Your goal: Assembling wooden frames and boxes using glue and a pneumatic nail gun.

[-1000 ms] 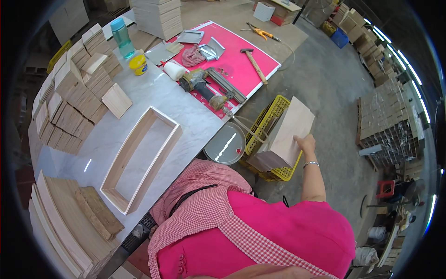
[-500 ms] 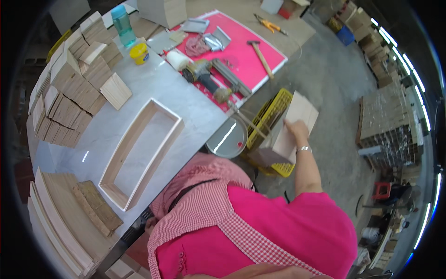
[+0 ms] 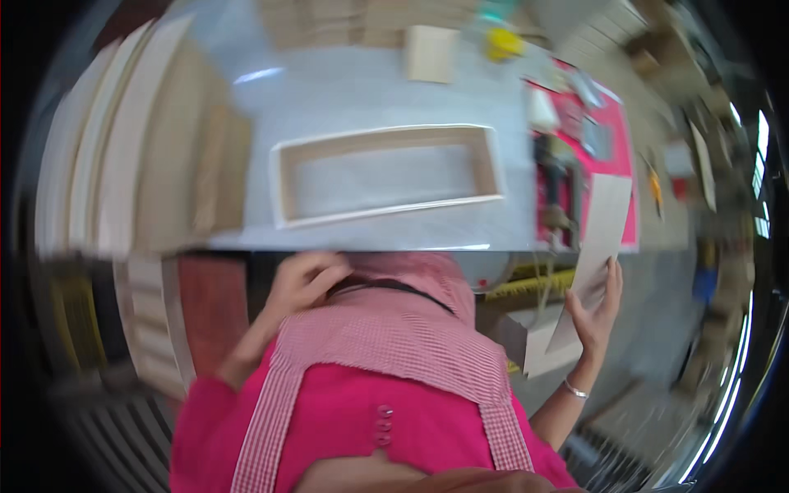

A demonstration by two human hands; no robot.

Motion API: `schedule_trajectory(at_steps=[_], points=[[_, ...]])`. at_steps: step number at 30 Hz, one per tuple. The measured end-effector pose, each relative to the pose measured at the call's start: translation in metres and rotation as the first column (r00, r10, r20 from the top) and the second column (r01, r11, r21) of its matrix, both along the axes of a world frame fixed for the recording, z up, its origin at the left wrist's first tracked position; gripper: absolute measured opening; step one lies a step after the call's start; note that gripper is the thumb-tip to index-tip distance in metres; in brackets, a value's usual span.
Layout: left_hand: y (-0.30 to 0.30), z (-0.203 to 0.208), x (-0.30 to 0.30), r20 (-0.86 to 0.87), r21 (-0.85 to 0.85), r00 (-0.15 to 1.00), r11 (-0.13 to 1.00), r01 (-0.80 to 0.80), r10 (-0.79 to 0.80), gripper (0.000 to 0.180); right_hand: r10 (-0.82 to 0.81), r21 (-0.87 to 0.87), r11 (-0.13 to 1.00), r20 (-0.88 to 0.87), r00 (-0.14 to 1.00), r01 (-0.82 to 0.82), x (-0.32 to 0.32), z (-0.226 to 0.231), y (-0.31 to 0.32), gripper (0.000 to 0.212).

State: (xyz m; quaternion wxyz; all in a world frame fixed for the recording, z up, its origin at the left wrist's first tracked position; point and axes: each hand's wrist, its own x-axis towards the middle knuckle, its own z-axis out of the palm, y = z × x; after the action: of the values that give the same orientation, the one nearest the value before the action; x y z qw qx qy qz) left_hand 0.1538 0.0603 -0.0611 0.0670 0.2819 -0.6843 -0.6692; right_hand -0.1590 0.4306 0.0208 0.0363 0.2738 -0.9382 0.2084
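My right hand (image 3: 596, 308) holds a thin pale wooden board (image 3: 598, 238) by its lower edge, lifted upright to the right of the table. Below it, a stack of similar boards (image 3: 538, 341) rests in a yellow crate (image 3: 534, 283). My left hand (image 3: 302, 279) is raised near my chest, fingers curled and empty, just below the table's front edge. An open rectangular wooden frame (image 3: 386, 172) lies flat on the grey table (image 3: 362, 90). The picture is blurred by motion.
Long wooden planks (image 3: 131, 148) lie stacked at the table's left end. A pink mat (image 3: 612, 152) at the right carries tools and a dark power tool (image 3: 552, 177). A small square board (image 3: 433, 53) and a yellow container (image 3: 503, 43) sit at the far edge.
The view has swung round, so the table now lies across the top. My right hand has lifted one board off the stack in the yellow crate. My left hand has come into view.
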Motion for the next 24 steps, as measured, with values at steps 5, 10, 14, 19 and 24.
schedule_trajectory(at_steps=[5, 10, 14, 19, 24], points=[[0.014, 0.044, -0.050, -0.168, 0.497, 0.966, 0.863, -0.090, 0.197, 0.037, 0.686, 0.113, 0.702, 0.157, 0.711, -0.703, 0.018, 0.035, -0.156, 0.103], [0.015, 0.031, -0.019, -0.114, 0.656, 0.877, 0.698, -0.286, 0.467, 0.033, 0.892, 0.254, 0.396, 0.122, 0.435, -0.882, 0.013, 0.033, -0.220, 0.113], [0.013, 0.029, 0.001, -0.145, 0.654, 0.764, 0.641, -0.402, 0.628, 0.031, 0.902, 0.318, 0.388, 0.063, 0.427, -0.865, 0.002, 0.037, -0.235, 0.115], [-0.001, 0.036, -0.010, -0.226, 0.631, 0.707, 0.654, -0.418, 0.670, 0.027, 0.917, 0.278, 0.390, -0.033, 0.396, -0.878, -0.014, 0.032, -0.255, 0.112], [-0.028, 0.027, 0.022, -0.137, 0.255, 0.626, 0.638, -0.727, 0.768, 0.022, 0.915, 0.172, 0.402, -0.053, 0.399, -0.899, -0.037, 0.029, -0.272, 0.109]])
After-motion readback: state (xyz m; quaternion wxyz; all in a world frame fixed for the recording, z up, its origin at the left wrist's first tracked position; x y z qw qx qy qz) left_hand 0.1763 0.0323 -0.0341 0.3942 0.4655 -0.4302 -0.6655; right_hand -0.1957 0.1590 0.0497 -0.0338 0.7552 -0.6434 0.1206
